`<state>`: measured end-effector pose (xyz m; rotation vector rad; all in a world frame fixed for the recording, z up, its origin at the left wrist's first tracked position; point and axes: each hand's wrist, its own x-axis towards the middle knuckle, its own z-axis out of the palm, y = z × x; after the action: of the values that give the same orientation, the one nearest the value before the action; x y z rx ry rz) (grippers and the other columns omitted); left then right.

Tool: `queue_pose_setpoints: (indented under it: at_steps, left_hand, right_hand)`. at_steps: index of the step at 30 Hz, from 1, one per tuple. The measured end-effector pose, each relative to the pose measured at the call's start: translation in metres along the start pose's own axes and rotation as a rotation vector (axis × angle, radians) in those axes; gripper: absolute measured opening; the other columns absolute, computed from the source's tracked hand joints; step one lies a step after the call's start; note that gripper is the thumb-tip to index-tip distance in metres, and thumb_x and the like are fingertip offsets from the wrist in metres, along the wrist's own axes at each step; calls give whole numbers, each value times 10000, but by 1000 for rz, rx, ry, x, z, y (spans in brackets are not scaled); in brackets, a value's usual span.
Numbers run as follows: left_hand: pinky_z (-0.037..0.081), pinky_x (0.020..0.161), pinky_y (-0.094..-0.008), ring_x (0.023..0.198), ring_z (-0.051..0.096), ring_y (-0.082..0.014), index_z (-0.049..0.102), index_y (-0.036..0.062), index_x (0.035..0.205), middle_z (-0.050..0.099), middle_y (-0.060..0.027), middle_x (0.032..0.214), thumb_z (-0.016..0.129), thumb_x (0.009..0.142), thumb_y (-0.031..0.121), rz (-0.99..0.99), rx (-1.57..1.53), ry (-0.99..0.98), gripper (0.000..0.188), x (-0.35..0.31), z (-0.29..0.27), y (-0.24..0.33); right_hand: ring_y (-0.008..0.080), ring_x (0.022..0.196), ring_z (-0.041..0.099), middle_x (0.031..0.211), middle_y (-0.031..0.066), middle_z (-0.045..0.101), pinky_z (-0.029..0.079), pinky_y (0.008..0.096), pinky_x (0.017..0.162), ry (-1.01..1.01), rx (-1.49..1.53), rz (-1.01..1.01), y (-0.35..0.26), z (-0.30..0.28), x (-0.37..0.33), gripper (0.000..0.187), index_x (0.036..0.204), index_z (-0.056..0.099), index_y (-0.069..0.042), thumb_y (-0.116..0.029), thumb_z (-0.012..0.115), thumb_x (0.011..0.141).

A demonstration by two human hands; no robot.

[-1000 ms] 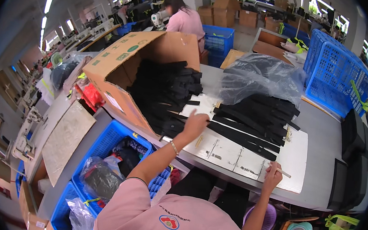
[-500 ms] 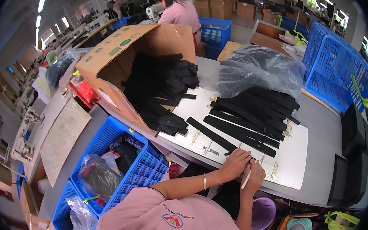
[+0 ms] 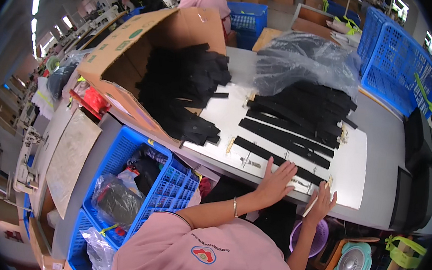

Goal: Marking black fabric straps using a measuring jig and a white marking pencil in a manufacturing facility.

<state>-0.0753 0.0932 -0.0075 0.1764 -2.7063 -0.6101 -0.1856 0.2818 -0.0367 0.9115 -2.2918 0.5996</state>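
A black fabric strip (image 3: 261,151) lies slanted across a white board (image 3: 351,162) near the table's front edge. My left hand (image 3: 276,182) rests flat over the strip's middle, fingers spread. At the strip's right end is my right hand (image 3: 321,203), holding a slim white pencil (image 3: 310,204) between thumb and palm, its other fingers partly stretched out. Just beyond, several more black strips (image 3: 285,140) lie side by side on the board. A clear plastic bag (image 3: 304,60) covers the far part of that pile.
Left on the table, a tipped cardboard box (image 3: 110,56) spills a heap of black strips (image 3: 184,88). Blue crates stand below left (image 3: 135,179) and at back right (image 3: 396,68). Black flat objects (image 3: 414,168) line the right side. Another person (image 3: 204,0) sits beyond.
The strip has shifted right and now lies straighter along the board. My left hand has flattened and spread its fingers; my right hand has moved right with the pencil. The view has tilted slightly.
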Motion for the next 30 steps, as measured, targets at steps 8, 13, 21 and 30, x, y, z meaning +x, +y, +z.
queue_pose_setpoints:
  at_steps: [8,13,21,30]
  left_hand:
    - [56,1168,-708,1471,370,-310,500,-20,1426,478,-161,1516,647,959,364,-130,99,178,622,-17,-34,-54]
    - [56,1170,-703,1475,364,-313,492,-20,1435,470,-167,1519,666,944,415,-179,151,209,679,-27,-53,-72]
    - [112,1181,-673,1459,378,-318,505,-20,1419,466,-171,1517,668,934,451,-264,138,184,696,-48,-67,-80]
    - [111,1190,-650,1480,351,-330,520,22,1432,475,-132,1523,673,946,420,-270,126,261,647,-70,-78,-95]
  right_hand:
    - [282,1205,639,1256,144,687,373,474,1125,63,63,11,-5,13,11,344,1288,626,-49,-37,637,944]
    - [294,1211,634,1268,147,683,415,459,1084,81,98,-25,2,18,8,339,1279,631,-38,-25,625,940]
    - [288,1240,611,1275,149,671,374,492,1127,8,30,-54,13,6,-5,337,1279,617,-30,-23,614,942]
    - [307,1248,597,1287,148,660,401,488,1101,-3,59,-106,11,6,8,326,1261,620,-18,-16,614,935]
